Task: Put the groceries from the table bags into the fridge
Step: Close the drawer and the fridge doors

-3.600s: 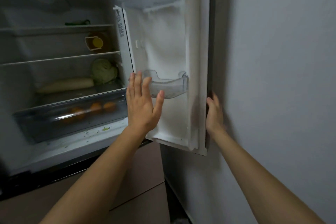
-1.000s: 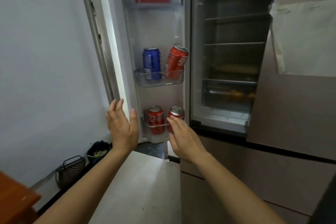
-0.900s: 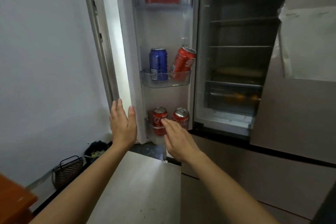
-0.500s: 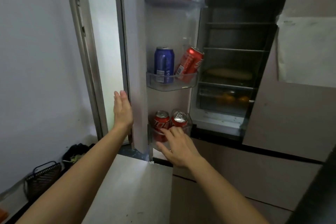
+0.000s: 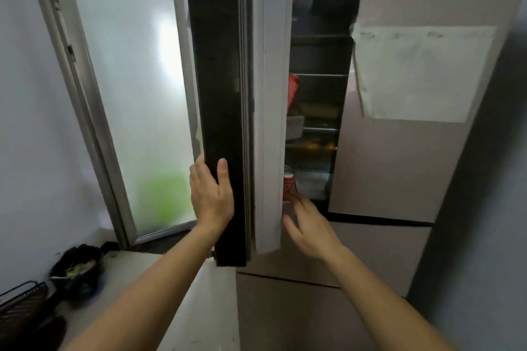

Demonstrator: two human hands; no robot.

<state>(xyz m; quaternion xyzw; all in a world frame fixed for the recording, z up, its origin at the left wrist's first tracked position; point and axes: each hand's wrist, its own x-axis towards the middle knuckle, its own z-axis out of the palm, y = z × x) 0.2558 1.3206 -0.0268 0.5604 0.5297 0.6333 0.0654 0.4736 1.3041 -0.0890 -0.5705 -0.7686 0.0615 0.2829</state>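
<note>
The fridge's left door (image 5: 219,94) stands nearly edge-on to me, its dark outer edge and white inner lining facing the camera. My left hand (image 5: 211,194) presses flat against the door's outer face, thumb on the dark edge. My right hand (image 5: 308,225) hovers with relaxed fingers just inside the door's lower end, holding nothing. A red can (image 5: 288,184) in the lowest door bin peeks out past the lining. Another red can (image 5: 293,91) shows higher up. Through the narrow gap I see fridge shelves (image 5: 319,75) and oranges (image 5: 313,146) in the drawer.
The fridge's right door (image 5: 413,94) is shut, with a white paper (image 5: 413,74) stuck on it. A frosted glass door (image 5: 128,94) is at the left. On the floor at lower left sit a black bowl of scraps (image 5: 77,271) and a wire basket (image 5: 20,308).
The left fridge door has swung further toward shut, hiding most of the cans. My left hand moved onto the door's outer face; my right hand drew back from the lowest bin.
</note>
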